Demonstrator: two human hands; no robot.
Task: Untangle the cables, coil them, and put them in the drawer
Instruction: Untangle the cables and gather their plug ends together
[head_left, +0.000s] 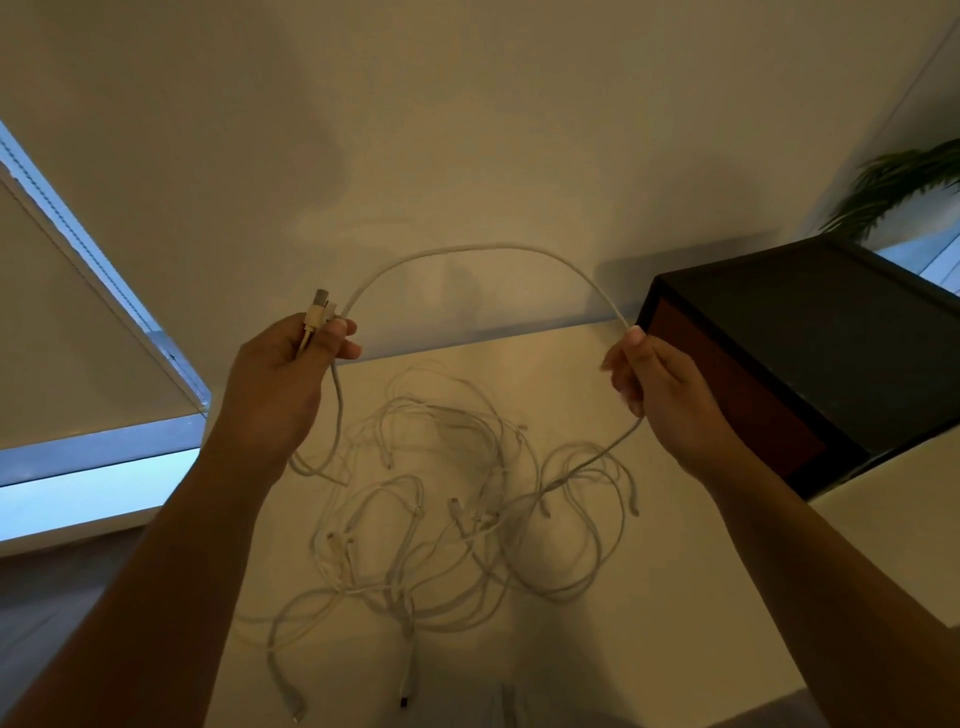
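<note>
Holding a thin white cable (488, 248) up in an arch between both hands. Gripping one end with the left hand (291, 374), fingers curled round it along with a couple of pale plug ends (317, 312) poking out the top. Pinching the other side with the right hand (660, 384), then trailing down into the tangled heap of thin white cables (441, 519) on the cream tabletop (597, 374), near side. Got a dark boxy cabinet with a reddish-brown front (805, 338) at the far right (can't tell if that's the drawer).
</note>
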